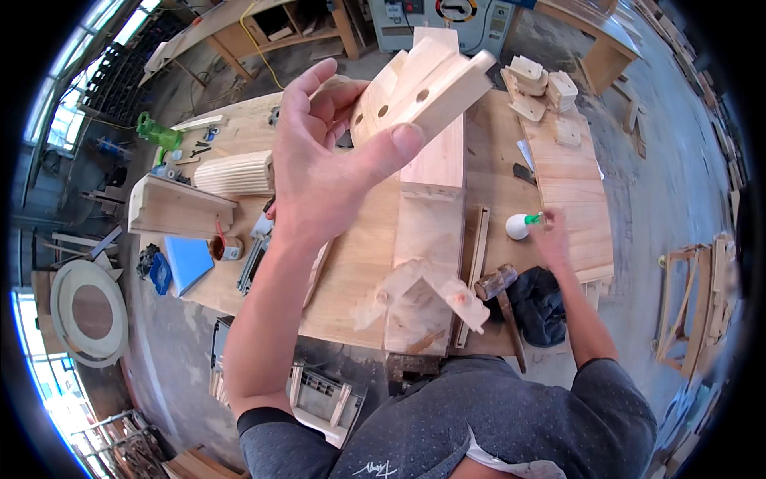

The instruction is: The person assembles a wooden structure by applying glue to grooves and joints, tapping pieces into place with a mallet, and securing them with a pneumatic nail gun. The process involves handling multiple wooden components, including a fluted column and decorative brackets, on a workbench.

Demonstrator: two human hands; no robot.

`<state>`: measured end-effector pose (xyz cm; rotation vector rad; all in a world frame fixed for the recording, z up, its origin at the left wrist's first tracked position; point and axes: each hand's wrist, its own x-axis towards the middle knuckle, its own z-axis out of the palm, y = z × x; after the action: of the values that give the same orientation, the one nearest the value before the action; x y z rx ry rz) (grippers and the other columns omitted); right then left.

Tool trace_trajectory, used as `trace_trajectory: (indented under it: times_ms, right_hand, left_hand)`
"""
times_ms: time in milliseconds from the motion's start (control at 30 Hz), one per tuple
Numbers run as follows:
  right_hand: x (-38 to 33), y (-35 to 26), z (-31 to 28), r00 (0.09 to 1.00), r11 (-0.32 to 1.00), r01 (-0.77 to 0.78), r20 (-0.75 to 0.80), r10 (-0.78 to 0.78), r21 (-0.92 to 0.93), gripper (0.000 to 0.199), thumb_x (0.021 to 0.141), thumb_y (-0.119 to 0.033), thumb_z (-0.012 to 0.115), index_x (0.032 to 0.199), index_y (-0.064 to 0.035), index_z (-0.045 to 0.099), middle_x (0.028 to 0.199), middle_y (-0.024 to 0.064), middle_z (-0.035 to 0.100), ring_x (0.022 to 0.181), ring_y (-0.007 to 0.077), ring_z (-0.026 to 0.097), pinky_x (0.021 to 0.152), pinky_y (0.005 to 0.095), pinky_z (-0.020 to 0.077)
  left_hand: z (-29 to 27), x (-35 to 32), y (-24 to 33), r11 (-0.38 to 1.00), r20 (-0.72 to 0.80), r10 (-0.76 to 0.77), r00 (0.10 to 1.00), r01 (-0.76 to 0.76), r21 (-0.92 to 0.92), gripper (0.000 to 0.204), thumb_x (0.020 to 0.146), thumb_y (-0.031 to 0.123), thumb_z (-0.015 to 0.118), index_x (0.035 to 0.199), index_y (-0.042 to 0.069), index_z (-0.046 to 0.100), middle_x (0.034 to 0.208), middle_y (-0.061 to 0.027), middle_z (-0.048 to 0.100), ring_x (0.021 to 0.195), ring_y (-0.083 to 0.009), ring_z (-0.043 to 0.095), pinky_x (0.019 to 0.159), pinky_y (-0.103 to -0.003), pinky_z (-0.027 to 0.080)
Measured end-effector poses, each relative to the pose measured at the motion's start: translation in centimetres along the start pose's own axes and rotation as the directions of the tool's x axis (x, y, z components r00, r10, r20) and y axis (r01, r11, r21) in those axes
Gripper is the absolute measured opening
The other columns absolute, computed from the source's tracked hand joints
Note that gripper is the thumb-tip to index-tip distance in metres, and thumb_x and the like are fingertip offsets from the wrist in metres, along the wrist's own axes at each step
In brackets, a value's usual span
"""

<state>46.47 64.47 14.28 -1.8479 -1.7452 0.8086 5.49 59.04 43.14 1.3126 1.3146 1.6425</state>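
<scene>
My left hand (pixel 323 164) is raised close to the camera and grips a pale shaped wooden block (pixel 427 89) with two drilled holes in its face. Far lower on the workbench (pixel 351 271), my right hand (pixel 549 235) touches a white glue bottle with a green cap (pixel 520 225). Between the hands, a long wooden box frame (pixel 431 231) lies lengthwise on the bench. Similar shaped wooden pieces with dowel ends (pixel 423 291) rest at its near end.
A wooden mallet (pixel 501 291) and a dark cloth (pixel 538 303) lie by the bench's near right edge. Several cut wooden blocks (pixel 546 96) sit on a board at far right. A fluted wood piece (pixel 235 173), a moulding (pixel 179 207) and a blue pad (pixel 187 262) lie left.
</scene>
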Motion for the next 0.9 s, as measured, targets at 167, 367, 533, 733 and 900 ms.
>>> trace_trajectory:
  times_ms: [167,367,533,733,900]
  right_hand:
    - [-3.2,-20.5,-11.3,0.733,0.606,0.663,-0.218,-0.644,0.439,0.086,0.088,-0.046,0.078,0.151,-0.0021,0.037,0.151,0.0172,0.043,0.141,0.0290,0.044,0.111,0.0465,0.0416]
    - [-10.3,-35.6,-12.9,0.599,0.226,0.580,-0.222,-0.769,0.783,0.085,0.102,-0.059,0.047,0.159,-0.0045,0.016,0.154,0.0214,0.040,0.138,0.0347,0.048,0.112,0.0474,0.0430]
    - [-11.0,-35.9,-13.4,0.638,0.084,0.214,-0.074,-0.767,0.973,0.067,0.108,-0.046,0.031,0.150,0.0061,0.033,0.142,0.0267,0.052,0.122,0.0383,0.061,0.105,0.0466,0.0504]
    - [-12.1,-35.9,-13.3,0.555,0.133,0.031,0.094,-0.826,0.991,0.067,0.104,-0.043,0.027,0.148,0.0062,0.038,0.142,0.0281,0.051,0.123,0.0394,0.060,0.100,0.0504,0.0529]
    - [-10.2,-35.6,-13.0,0.434,0.225,-0.179,0.282,-0.856,0.958,0.065,0.102,-0.041,0.033,0.150,0.0024,0.038,0.145,0.0281,0.050,0.124,0.0414,0.058,0.098,0.0516,0.0533]
  left_hand:
    - [3.2,-3.2,8.2,1.000,0.052,-0.007,0.999,0.006,0.027,0.089,0.084,0.050,0.078,0.141,-0.009,0.042,0.120,-0.0166,0.064,0.108,-0.0168,0.064,0.089,-0.028,0.051]
    - [6.4,-7.3,11.9,0.987,0.258,-0.133,0.957,0.151,-0.052,0.088,0.085,0.049,0.078,0.140,-0.010,0.044,0.122,-0.0171,0.063,0.110,-0.0171,0.063,0.093,-0.031,0.049]
    - [5.7,-10.0,12.6,0.988,0.310,-0.139,0.941,0.153,-0.023,0.095,0.082,0.049,0.082,0.143,-0.010,0.039,0.124,-0.0192,0.061,0.113,-0.0213,0.062,0.098,-0.034,0.048]
    - [4.1,-12.8,11.7,0.993,0.258,-0.034,0.965,0.003,0.120,0.105,0.078,0.049,0.087,0.146,-0.010,0.034,0.128,-0.0218,0.059,0.117,-0.0263,0.061,0.104,-0.039,0.046]
    - [-0.3,-16.4,7.3,0.757,-0.010,0.420,0.907,-0.345,0.555,0.122,0.067,0.049,0.093,0.153,-0.004,0.025,0.137,-0.0240,0.051,0.130,-0.0317,0.053,0.110,-0.045,0.043]
